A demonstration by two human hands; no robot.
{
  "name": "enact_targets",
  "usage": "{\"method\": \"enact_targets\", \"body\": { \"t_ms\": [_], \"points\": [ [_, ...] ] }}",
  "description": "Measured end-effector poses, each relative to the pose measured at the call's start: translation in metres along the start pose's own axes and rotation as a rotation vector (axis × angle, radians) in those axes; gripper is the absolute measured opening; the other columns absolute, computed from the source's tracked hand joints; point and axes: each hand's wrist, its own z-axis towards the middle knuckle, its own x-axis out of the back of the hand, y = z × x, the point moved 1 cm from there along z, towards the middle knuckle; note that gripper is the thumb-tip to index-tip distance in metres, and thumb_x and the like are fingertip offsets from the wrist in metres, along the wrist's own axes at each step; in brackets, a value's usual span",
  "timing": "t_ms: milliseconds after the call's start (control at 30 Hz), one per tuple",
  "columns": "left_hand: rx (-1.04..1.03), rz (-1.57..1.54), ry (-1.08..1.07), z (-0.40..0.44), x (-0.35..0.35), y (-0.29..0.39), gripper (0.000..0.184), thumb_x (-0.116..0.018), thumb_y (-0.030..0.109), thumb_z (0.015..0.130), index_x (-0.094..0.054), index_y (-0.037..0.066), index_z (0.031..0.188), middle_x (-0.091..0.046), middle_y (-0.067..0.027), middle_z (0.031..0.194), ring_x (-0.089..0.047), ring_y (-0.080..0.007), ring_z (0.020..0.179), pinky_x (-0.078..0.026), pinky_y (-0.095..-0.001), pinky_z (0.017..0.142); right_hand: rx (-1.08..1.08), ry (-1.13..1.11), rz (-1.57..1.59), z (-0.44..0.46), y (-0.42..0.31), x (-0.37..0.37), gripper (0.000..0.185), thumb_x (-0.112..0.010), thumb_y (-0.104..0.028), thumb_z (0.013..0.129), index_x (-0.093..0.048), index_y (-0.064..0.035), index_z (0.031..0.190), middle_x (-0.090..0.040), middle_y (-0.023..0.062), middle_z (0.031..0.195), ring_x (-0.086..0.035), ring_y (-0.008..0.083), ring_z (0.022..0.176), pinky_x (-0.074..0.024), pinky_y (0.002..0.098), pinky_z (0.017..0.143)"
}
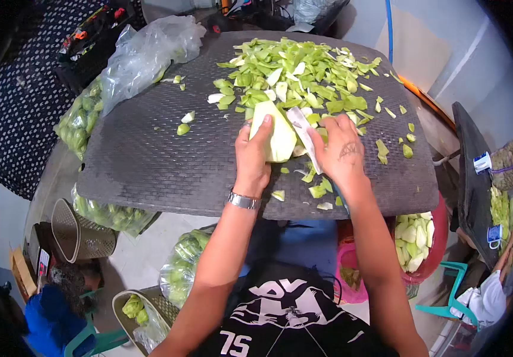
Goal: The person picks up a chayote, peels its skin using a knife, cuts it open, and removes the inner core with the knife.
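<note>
My left hand (255,149) is closed around a peeled, pale green chayote (274,132), with the thumb on its upper face. In my right hand (341,147) is a knife (305,135), its pale, stained blade angled beside the chayote's right side. Most of the knife's handle is hidden by the hand. Both hands are over the dark woven tabletop (155,160), near its front edge. Just beyond them lies a heap of green peelings (295,68), and loose scraps (319,189) are scattered around the right hand.
A clear plastic bag (149,53) lies at the table's left edge, above bagged green chayotes (80,119). Below the table are a red basin (438,238) of peeled pieces, a pink container (347,262) and woven baskets (83,235). People sit at lower left and right.
</note>
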Motion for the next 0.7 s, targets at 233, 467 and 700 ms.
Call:
{"method": "enact_targets", "body": {
  "t_ms": [233, 467, 700],
  "points": [
    [-0.023, 0.103, 0.015, 0.004, 0.006, -0.005, 0.040, -0.055, 0.035, 0.111, -0.063, -0.001, 0.128, -0.073, -0.0086, 0.115, -0.073, -0.0168, 0.097, -0.060, -0.0331, 0.081, -0.032, -0.227, 0.329, 0.008, -0.012, 0.001, 0.019, -0.066, -0.013, 0.098, -0.073, 0.0004, 0.109, -0.071, 0.0173, 0.079, -0.071, 0.0424, 0.088, -0.0556, 0.0428, 0.080],
    [0.016, 0.143, -0.027, -0.005, -0.007, 0.000, 0.042, -0.050, 0.035, 0.113, -0.062, -0.001, 0.128, -0.072, -0.0105, 0.116, -0.073, -0.0192, 0.098, -0.060, -0.0358, 0.085, 0.025, 0.070, 0.237, 0.003, 0.006, 0.002, 0.037, -0.070, -0.001, 0.092, -0.064, 0.0026, 0.129, -0.064, 0.0208, 0.132, -0.066, 0.0367, 0.114, -0.0577, 0.0422, 0.090],
    [0.068, 0.076, -0.052, -0.002, -0.004, -0.006, 0.045, -0.048, 0.041, 0.113, -0.060, 0.000, 0.126, -0.071, -0.0138, 0.113, -0.072, -0.0212, 0.097, -0.061, -0.0368, 0.082, -0.572, -0.459, 1.163, -0.026, -0.041, -0.002, 0.045, -0.073, -0.025, 0.102, -0.057, -0.0057, 0.139, -0.066, 0.0082, 0.128, -0.066, 0.0137, 0.108, -0.0619, 0.0338, 0.072]
  ]
}}
